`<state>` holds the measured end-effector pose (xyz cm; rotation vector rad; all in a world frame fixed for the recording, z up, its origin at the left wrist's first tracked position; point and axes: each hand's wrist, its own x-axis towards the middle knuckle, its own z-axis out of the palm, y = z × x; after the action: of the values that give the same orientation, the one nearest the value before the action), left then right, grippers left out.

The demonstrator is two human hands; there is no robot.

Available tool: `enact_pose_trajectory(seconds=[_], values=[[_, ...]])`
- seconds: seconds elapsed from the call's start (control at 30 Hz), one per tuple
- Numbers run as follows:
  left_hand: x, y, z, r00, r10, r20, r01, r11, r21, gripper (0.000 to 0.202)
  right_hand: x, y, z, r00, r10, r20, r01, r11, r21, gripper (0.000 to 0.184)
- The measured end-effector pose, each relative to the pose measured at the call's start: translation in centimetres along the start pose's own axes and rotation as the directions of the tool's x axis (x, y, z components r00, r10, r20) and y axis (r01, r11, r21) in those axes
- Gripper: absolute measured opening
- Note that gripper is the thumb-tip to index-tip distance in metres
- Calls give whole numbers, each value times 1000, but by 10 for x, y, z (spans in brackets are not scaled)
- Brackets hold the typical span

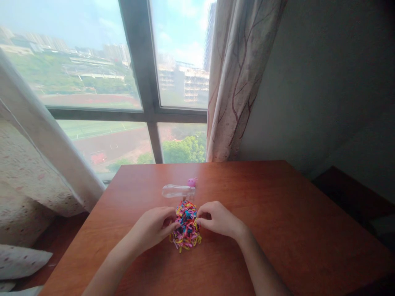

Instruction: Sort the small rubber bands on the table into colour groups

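On smooth brown tabletop [262,197]: heap of thin, bright loops [187,224] between left grip [156,224] and right grip [220,220], both curled at its edges; can't tell if pinching. Beyond heap: clear plastic container [177,191], pink piece [191,182].

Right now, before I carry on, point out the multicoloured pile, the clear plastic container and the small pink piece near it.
Multicoloured pile [187,225]: head view, middle of the heap.
Clear plastic container [177,191]: head view, middle of its side.
Small pink piece [191,182]: head view, middle of its visible surface.
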<state>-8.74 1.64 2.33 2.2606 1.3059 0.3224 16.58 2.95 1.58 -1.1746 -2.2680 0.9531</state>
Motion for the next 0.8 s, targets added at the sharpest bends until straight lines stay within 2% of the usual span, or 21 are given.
enact_pose_trajectory(seconds=[0.23,0.4,0.57,0.8], values=[[-5,11,-3,996,50,80,-49,999,-14,16,0,2,0,1000,-4,-21,4,1000,16,9],[-5,19,0,988,29,151,-36,998,42,24,-1,3,-3,999,20,-43,-19,1000,15,7],[-6,16,2,992,58,114,-67,994,84,7,-2,2,-4,998,35,-47,-35,999,3,10],[-6,15,2,993,85,77,-90,993,75,7,-3,9,-11,994,74,-75,-79,995,-67,13]])
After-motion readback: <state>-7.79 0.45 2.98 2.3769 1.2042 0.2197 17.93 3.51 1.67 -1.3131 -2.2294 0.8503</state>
